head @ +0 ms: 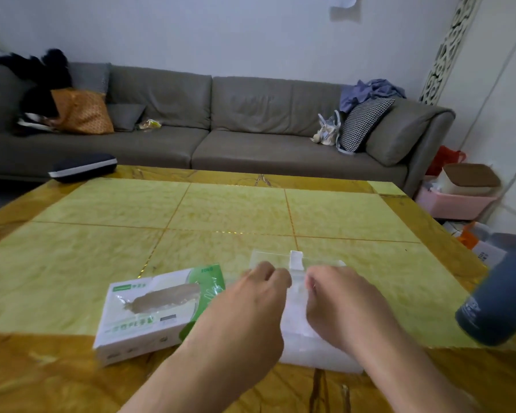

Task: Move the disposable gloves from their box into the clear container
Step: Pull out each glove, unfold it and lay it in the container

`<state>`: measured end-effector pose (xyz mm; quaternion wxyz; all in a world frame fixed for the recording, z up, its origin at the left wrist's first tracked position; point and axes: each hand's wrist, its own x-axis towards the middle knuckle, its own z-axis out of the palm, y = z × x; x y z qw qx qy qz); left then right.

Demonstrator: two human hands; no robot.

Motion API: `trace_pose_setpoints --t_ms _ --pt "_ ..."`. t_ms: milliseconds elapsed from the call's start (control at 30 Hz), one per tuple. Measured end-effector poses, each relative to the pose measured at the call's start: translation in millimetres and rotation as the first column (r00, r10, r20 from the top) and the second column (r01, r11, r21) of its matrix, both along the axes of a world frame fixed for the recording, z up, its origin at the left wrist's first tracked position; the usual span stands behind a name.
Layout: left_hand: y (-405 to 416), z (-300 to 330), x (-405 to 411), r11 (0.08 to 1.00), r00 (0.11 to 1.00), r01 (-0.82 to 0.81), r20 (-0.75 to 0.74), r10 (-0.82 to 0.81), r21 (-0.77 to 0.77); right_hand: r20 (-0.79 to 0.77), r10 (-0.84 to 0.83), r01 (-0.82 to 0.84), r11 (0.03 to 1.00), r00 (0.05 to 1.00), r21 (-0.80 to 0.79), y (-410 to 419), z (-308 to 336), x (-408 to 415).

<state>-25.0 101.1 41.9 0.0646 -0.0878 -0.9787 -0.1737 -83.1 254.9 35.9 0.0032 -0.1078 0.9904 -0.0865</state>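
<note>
While both hands work at the centre of the counter point(102, 234), the layout reads from left to right as follows. The glove box point(149, 311) lies flat at the near left, its torn top opening facing up, with brown card showing through the opening; whether any gloves remain inside cannot be told. Just beside it, the left hand point(245, 311) reaches forward with its fingers curled down onto the stack of disposable gloves point(295, 320), a pale translucent wad lying between the 2 hands. Whether this grip actually pinches the stack is hidden by the knuckles. The right hand point(337, 308) mirrors it on the other side of the stack, fingers likewise curled out of sight, so its grip cannot be told either. The clear container point(268, 257) sits directly beyond the fingertips, touching or very nearly touching the far end of the stack; a white tab marks its middle. A dark blue bottle point(495, 296) stands, blurred, at the far right.

Recommended procedure for the step in hand:
1. Keep the stack squared between both hands.
2. Feed the far end into the container evenly.
3. Press flat, since thin film slips and fans out readily.
</note>
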Motion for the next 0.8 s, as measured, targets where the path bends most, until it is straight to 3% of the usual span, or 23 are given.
trace_pose_setpoints --t_ms 133,200,300,367,600,667,800 --pt "-62.8 -13.8 0.7 0.943 0.938 -0.316 -0.112 0.327 0.105 -0.164 0.212 -0.239 0.956 0.964 -0.173 -29.3 -3.3 21.5" --pt "-98.4 -24.4 3.5 0.92 0.92 -0.392 -0.004 0.392 0.013 -0.154 0.377 -0.401 0.899 0.913 -0.175 -49.4 -11.5 33.1" --pt "-125.6 -34.4 8.0 0.921 0.935 -0.156 0.247 0.254 -0.357 -0.089 0.541 -0.548 0.832 0.836 -0.089 -77.7 -31.0 41.5" --pt "-130.6 -35.4 8.2 0.88 0.92 -0.02 0.336 0.202 -0.474 -0.075 0.588 -0.591 0.806 0.805 -0.024 -95.0 -44.8 43.2" --pt "-128.2 -46.4 -0.3 0.862 0.899 -0.028 0.364 0.242 -0.506 -0.039 0.578 -0.565 0.808 0.815 0.166 -115.0 -68.2 38.2" --pt "-127.2 -43.9 -0.9 0.885 0.892 -0.088 0.36 0.274 -0.457 -0.011 0.568 -0.56 0.813 0.823 0.157 -115.4 -65.8 39.8" --pt "-125.2 -40.1 0.7 0.936 0.914 -0.212 0.281 0.292 -0.281 -0.122 0.566 -0.555 0.824 0.815 0.117 -113.5 -64.8 42.7"
